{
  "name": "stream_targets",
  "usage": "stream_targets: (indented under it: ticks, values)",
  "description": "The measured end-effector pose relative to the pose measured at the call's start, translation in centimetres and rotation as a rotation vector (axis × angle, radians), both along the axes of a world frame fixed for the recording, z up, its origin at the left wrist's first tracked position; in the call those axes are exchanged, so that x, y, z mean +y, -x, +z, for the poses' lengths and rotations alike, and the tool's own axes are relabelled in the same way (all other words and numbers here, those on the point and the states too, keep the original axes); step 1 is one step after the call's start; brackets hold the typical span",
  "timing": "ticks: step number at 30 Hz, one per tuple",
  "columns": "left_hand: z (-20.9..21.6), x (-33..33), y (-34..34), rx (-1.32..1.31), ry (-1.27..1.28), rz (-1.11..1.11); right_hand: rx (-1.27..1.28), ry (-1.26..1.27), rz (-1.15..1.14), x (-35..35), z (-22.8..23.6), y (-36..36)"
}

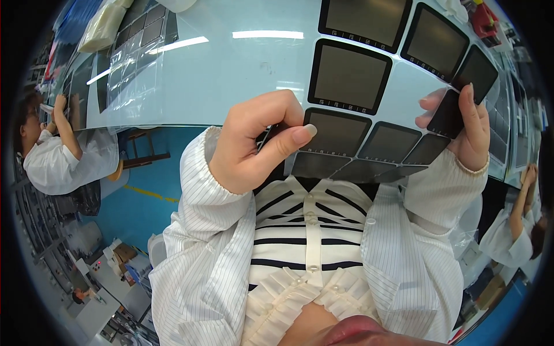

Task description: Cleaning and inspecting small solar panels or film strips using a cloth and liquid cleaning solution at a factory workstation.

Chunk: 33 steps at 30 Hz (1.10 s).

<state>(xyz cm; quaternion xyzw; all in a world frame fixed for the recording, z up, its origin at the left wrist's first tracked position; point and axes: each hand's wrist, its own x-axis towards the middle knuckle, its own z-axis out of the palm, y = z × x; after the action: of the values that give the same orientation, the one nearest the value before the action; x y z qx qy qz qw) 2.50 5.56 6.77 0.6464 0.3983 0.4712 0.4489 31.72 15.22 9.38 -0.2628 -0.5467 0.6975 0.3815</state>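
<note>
Between my hands is a thin, clear sheet (407, 86) carrying a grid of dark rectangular panels, each with a row of small pale icons along one edge. One cell of the grid is see-through, and fingertips show behind it. My left hand (259, 138) is closed at the sheet's left edge, thumb in front and fingers curled; a dark panel (334, 131) lies beside the thumb. At the right edge, my right hand (474, 127) grips the sheet with digits on both faces. The lower part curves toward my chest, and the top runs out of view.
A pale, glossy tabletop (231, 81) reflects ceiling lights. Clear plastic film (135, 75) over dark panels and a yellowish plastic bundle (104, 26) lie at far left. A red object (485, 26) stands far right. Co-workers sit at left (72, 150) and right (513, 225), near a wooden stool (144, 150).
</note>
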Motion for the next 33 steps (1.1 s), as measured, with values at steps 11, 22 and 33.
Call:
stream_targets:
  ticks: [11,22,33]
  values:
    - [0.5,-0.6,0.3,-0.096,0.067,0.132,-0.361,-0.304,-0.397,0.1,0.1,-2.5]
    - [0.5,-0.2,0.3,0.009,-0.123,0.099,-0.118,-0.301,-0.498,2.8,1.7,-1.3]
    - [0.2,-0.5,2.3,-0.033,0.066,0.007,-0.331,-0.263,-0.427,4.9,3.5,-2.2]
